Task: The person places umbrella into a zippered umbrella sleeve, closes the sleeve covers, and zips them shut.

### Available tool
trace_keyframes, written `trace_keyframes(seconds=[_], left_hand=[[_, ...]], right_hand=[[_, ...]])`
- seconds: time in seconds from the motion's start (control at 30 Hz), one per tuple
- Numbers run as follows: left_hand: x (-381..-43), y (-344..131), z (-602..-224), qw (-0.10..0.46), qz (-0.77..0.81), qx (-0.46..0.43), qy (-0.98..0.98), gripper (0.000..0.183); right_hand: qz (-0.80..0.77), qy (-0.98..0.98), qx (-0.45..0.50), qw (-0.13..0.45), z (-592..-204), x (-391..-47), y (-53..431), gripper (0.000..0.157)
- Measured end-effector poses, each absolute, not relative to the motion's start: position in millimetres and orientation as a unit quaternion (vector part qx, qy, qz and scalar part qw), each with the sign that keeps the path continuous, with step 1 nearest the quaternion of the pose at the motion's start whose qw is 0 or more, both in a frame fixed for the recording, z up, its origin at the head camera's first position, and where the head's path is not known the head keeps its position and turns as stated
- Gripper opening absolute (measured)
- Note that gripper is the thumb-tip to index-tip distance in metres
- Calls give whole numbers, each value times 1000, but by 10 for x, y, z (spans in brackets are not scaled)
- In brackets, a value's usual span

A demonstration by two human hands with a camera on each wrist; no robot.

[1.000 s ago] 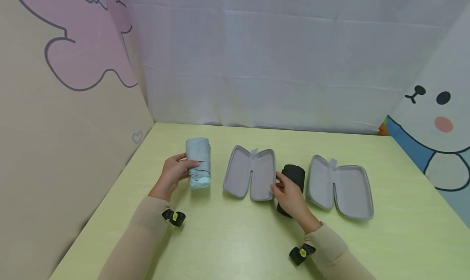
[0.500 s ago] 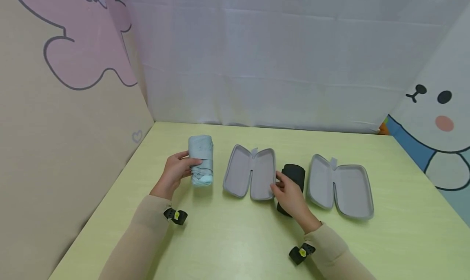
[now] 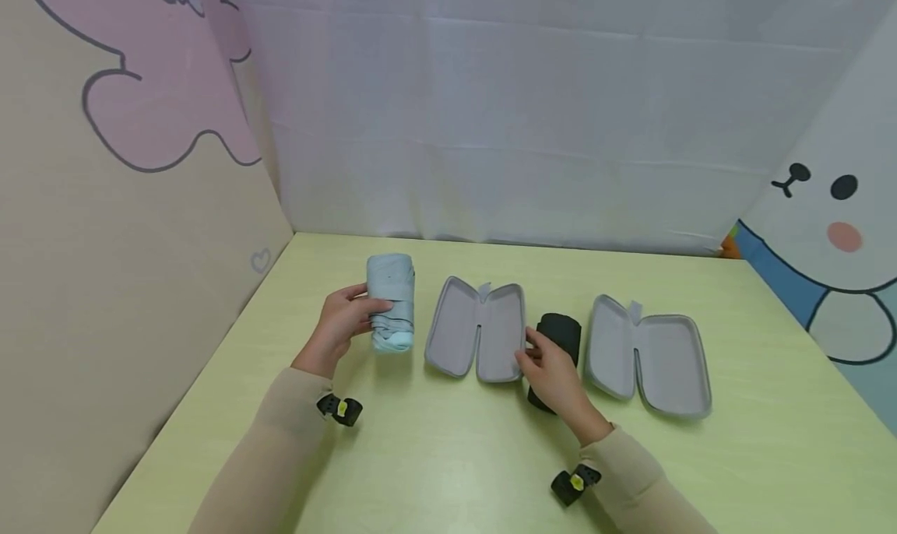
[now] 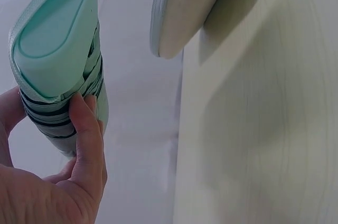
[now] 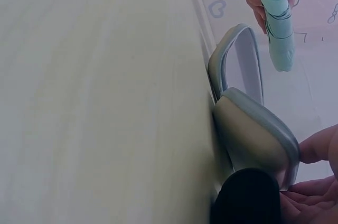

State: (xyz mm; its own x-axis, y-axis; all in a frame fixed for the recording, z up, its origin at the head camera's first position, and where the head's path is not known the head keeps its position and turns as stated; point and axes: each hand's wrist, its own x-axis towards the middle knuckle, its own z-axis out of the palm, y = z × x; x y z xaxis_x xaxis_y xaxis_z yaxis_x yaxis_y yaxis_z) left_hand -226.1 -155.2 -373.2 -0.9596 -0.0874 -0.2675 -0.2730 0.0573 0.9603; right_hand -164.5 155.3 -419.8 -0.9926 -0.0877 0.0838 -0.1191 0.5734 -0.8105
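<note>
My left hand [image 3: 341,322] grips a mint-green folded umbrella [image 3: 391,289], held upright above the table to the left of an open grey case [image 3: 501,331]. In the left wrist view the umbrella's flat handle [image 4: 53,39] and wrist strap show, with its fabric wrapped in folds. My right hand [image 3: 555,372] pinches the right rim of that same case, which stands spread wide on the table. Close beside this hand and partly hidden by it lies a black rolled item [image 3: 561,331]; its dark end [image 5: 248,197] shows in the right wrist view.
A second open grey case [image 3: 673,363] lies further right on the pale yellow-green table [image 3: 434,456]. A white cloth [image 3: 490,129] hangs along the back edge, and a beige wall [image 3: 140,300] borders the left side.
My left hand has carried the umbrella a little right and upward, closer to the nearer case. The right hand and both cases have stayed in place.
</note>
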Motion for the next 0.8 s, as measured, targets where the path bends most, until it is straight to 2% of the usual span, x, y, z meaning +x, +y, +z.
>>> trace_keyframes(seconds=[0.8], left_hand=[[-2277,-1336,-3706,77,684,-99,719,62]], right_hand=[[457,-887,57,20,-4199,-1649,1549,50]])
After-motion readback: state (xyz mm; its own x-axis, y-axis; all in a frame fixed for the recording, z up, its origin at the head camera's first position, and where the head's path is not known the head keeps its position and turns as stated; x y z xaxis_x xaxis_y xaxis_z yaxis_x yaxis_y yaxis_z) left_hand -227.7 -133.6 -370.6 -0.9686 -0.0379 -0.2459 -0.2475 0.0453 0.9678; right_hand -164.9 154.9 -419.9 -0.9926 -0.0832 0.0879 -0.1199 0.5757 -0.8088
